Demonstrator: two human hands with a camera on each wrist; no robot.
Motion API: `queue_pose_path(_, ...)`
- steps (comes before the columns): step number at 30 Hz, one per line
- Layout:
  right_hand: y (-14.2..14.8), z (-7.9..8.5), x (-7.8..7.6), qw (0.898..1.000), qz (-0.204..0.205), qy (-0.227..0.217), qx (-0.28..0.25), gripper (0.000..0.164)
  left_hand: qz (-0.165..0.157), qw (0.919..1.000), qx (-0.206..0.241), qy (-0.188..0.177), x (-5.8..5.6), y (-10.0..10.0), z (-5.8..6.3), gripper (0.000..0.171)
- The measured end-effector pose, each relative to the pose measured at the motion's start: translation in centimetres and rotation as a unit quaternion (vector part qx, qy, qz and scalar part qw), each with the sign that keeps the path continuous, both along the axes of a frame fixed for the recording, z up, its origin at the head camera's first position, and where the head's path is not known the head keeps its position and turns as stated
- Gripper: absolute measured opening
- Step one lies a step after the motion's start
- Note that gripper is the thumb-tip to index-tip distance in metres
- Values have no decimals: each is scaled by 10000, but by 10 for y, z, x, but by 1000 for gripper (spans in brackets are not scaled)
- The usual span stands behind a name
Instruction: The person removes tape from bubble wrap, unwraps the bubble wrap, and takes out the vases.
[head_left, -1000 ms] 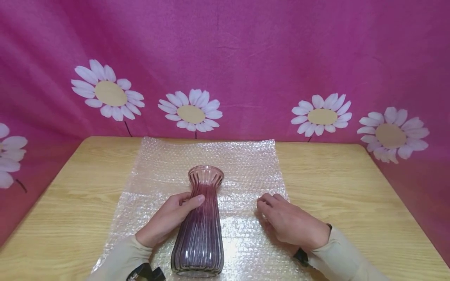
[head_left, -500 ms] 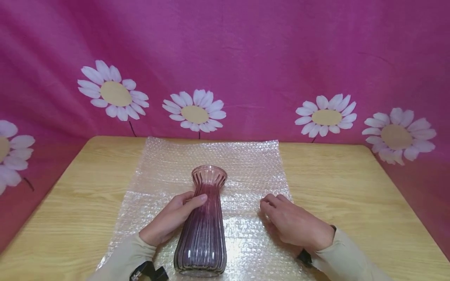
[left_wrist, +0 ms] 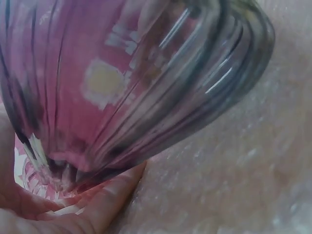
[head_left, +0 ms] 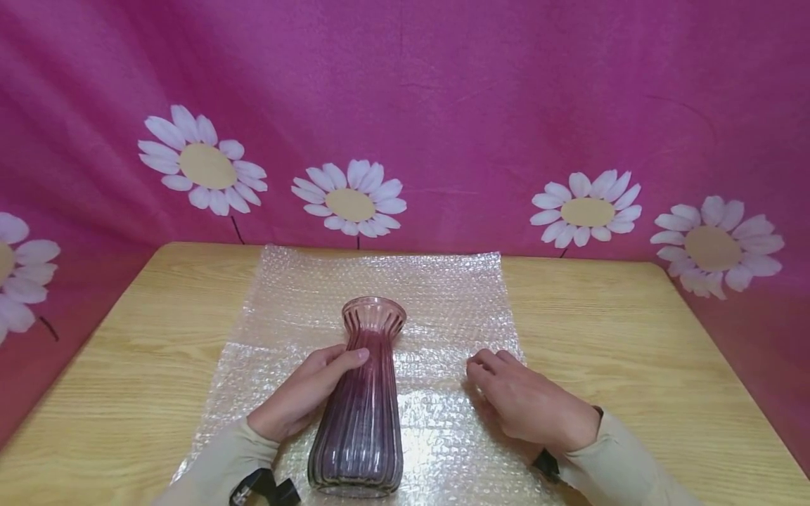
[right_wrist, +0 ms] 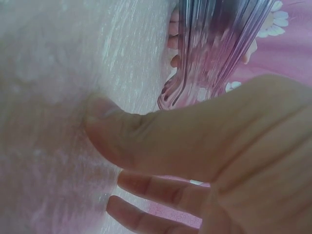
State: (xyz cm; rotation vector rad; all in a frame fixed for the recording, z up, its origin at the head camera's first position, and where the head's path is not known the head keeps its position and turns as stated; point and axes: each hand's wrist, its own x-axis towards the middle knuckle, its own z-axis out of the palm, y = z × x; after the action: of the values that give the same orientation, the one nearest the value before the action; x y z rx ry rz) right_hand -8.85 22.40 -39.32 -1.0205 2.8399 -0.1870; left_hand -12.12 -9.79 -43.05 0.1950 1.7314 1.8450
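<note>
A ribbed glass vase (head_left: 359, 414), purple fading to pink at the flared rim, lies over a sheet of bubble wrap (head_left: 443, 309). Its mouth faces the back and its base faces me. Whether it rests flat on the wrap cannot be seen. My left hand (head_left: 304, 393) grips the vase around its neck, thumb on top; the other fingers are mostly hidden beneath it. To the right of the vase, my right hand (head_left: 528, 400) rests its fingertips on the wrap near the right edge. In the right wrist view its thumb (right_wrist: 146, 141) and fingers are spread apart, touching the wrap.
The bubble wrap lies on a light wooden table (head_left: 607, 316) and reaches its back edge. Behind and at both sides hangs a magenta cloth (head_left: 443, 126) printed with white daisies. Black straps (head_left: 262, 486) circle both wrists.
The head view has shifted slightly. Both hands and the vase keep nearly the same place, with the vase's base moving only a little to the left.
</note>
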Motion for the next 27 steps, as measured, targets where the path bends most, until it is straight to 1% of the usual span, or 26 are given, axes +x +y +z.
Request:
queue_pose_path(5, 0, -1, 1, 10000, 14, 81, 26, 38, -123, 9999, 15, 35, 0, -2, 1, 61)
queue_pose_path(10, 0, -1, 1, 9999, 42, 126, 49, 37, -168, 9998, 72, 8, 0, -3, 3, 61)
queue_pose_path(16, -1, 2, -1, 9999, 69, 126, 28, 36, -92, 9999, 62, -61, 1, -4, 6, 63)
queue_pose_path(22, -2, 2, 0, 9998, -94, -119, 139, 36, 0, 9999, -26, -143, 4, -3, 7, 60)
queue_pose_path(27, -2, 2, 1, 9999, -75, -74, 113, 33, -21, 9999, 119, -124, 5, -1, 6, 59)
